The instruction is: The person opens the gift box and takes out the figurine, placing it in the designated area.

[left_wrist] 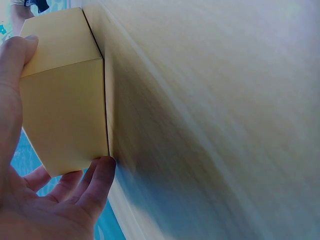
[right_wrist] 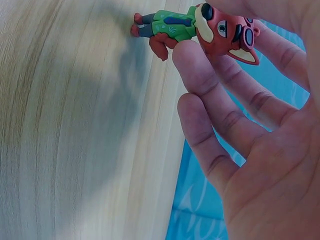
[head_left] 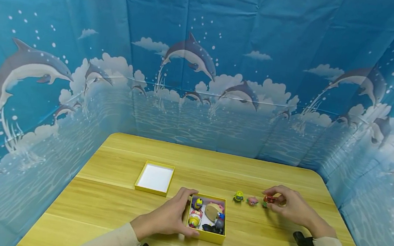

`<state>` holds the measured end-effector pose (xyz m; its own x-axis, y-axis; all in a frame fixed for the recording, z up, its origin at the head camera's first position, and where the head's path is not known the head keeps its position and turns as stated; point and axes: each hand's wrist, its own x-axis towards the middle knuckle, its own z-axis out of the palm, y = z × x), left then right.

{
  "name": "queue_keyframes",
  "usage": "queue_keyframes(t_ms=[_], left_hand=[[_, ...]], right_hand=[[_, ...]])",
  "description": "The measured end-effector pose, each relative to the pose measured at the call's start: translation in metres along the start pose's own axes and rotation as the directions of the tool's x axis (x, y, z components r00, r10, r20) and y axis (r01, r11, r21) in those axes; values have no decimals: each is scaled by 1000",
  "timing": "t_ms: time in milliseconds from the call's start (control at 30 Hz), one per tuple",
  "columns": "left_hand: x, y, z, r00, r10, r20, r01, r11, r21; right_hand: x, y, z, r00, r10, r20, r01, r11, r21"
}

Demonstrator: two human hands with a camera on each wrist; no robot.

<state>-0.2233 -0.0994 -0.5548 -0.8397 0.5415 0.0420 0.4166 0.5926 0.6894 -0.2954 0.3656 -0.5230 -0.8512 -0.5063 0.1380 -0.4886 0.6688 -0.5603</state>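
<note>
My left hand grips the left side of a yellow open box, thumb on its near side and fingers round the far left corner. Inside the box lie several small figurines, among them a tan rounded piece and a yellow one. Over the table at the right, my right hand pinches a fox figurine by its head. The fox is red-brown with a green shirt and a blue tie. Whether its feet touch the table I cannot tell.
A yellow-green figurine and a pink figurine stand in a row left of the fox. Behind and left of the box lies a yellow-rimmed lid, white inside up. A dolphin-print curtain surrounds the wooden table.
</note>
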Motion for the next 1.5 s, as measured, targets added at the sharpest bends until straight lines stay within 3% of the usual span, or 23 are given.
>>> queue_keyframes(t_ms=[367,700,1067,1500], left_hand=[[-1,1,-1,1000,-1,3,1,1000,-1],[-1,-1,1,1000,0,8,0,1000,-10],[0,1,0,1000,-23,6,23,1000,-11],[-1,-1,0,1000,-11,5,11,1000,-15]], right_hand=[[-3,-6,-3,999,-2,-42,1,999,-33],[-6,-18,-9,997,9,-82,-20,991,-135],[-2,-40,-15,994,-55,-98,33,976,-216],[4,-71,-10,989,-137,-53,124,970,-207]])
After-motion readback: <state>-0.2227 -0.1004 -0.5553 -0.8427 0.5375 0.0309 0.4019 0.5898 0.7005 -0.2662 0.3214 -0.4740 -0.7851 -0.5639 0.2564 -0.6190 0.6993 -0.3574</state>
